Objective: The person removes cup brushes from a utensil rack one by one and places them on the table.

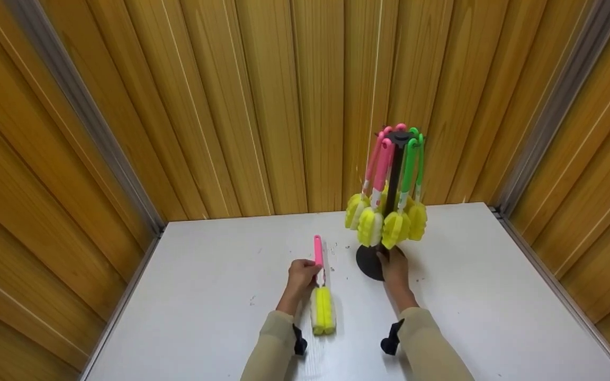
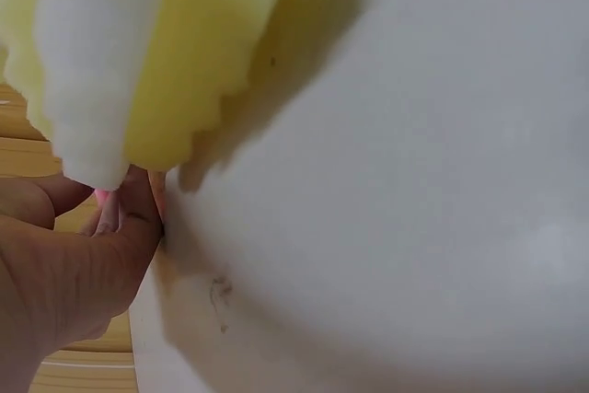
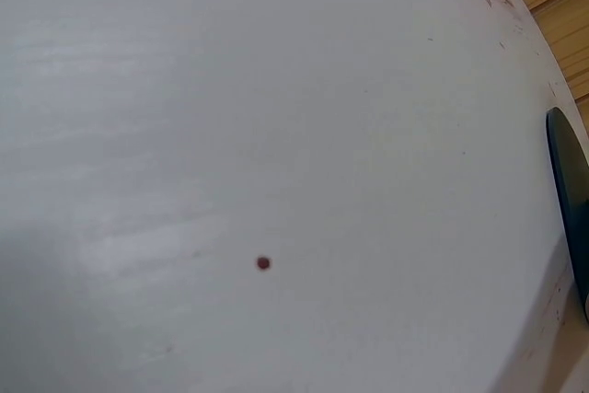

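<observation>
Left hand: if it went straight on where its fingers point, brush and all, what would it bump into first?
Probably the stand's base: the left hand, pinching the brush, points across toward it, though height is hard to judge.

Site: small booth, apparently an enclosed work station; lab, workshop or elsewhere could not be told. Wood-grain panels (image 1: 265,106) stood on 3 sides, grey metal strips (image 1: 93,119) ran down the 2 corners, and a smudged white tabletop (image 1: 215,317) filled the space between. Black devices (image 1: 389,345) sat at the person's 2 wrists.
</observation>
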Motion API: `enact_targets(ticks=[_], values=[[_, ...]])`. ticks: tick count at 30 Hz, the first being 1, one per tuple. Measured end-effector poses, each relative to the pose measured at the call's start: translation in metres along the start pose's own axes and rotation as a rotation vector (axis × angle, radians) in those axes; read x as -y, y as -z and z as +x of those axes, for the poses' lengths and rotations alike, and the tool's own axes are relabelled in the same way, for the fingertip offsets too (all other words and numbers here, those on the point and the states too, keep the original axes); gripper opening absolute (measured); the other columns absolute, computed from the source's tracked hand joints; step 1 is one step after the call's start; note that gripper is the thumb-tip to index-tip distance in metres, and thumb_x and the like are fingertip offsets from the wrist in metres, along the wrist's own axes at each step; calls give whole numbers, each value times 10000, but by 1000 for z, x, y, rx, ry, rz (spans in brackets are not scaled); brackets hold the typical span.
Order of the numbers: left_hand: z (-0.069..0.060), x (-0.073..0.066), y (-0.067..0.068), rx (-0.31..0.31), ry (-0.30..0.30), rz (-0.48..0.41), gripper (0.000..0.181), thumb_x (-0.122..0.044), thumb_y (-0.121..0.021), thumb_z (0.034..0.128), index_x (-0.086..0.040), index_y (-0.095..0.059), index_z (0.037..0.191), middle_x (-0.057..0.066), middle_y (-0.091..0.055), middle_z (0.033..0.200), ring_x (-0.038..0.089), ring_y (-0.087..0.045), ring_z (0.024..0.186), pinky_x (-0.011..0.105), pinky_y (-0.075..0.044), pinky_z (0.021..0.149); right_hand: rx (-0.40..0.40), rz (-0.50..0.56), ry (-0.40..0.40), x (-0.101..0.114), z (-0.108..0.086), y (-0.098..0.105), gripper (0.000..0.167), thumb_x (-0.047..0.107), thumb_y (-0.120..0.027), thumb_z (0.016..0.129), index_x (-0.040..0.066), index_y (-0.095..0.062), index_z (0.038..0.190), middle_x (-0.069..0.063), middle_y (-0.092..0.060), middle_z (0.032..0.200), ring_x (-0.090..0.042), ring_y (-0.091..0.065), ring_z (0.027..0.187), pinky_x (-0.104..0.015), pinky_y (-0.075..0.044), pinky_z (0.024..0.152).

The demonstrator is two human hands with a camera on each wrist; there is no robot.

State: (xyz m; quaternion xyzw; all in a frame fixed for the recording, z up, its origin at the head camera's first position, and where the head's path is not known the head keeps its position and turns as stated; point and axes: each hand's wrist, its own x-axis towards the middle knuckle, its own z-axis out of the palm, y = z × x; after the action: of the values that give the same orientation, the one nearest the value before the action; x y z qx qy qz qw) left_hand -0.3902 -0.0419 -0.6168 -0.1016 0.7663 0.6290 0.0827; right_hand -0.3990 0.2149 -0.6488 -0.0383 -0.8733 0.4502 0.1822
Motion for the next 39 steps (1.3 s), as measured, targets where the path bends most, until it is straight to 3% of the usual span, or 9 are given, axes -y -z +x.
enact_targets(ticks=[17,29,34,39], values=[[-1,1,0,-8,-61,88,191,-111,-718,939,48,-684,1038,92,-656,838,143,-593,683,239,-530,629,-37,50,61,0,-2,-1,413,57,-601,1018,-23,-512,1413,-241,-548,1418,-390,-490,1338,-521,-394,1120],[-2,-1,-6,-37,-62,129,179,-96,-726,934,33,-710,1057,92,-664,864,158,-603,710,246,-543,651,-20,57,30,-3,-1,-3,419,85,-576,1037,19,-498,1443,-188,-522,1469,-348,-458,1383,-498,-366,1150],[-7,-3,-9,-36,-65,147,146,-83,-712,943,26,-712,1039,87,-656,829,158,-588,690,240,-529,629,-13,47,9,-4,-2,-2,413,97,-573,1040,33,-503,1442,-167,-518,1480,-330,-450,1395,-482,-363,1157],[-7,-4,-8,-30,-105,183,101,-59,-709,936,36,-723,963,81,-632,740,146,-557,618,224,-498,567,-24,34,33,-3,-3,-2,397,94,-606,1023,-4,-527,1400,-210,-548,1429,-370,-480,1359,-508,-384,1135]])
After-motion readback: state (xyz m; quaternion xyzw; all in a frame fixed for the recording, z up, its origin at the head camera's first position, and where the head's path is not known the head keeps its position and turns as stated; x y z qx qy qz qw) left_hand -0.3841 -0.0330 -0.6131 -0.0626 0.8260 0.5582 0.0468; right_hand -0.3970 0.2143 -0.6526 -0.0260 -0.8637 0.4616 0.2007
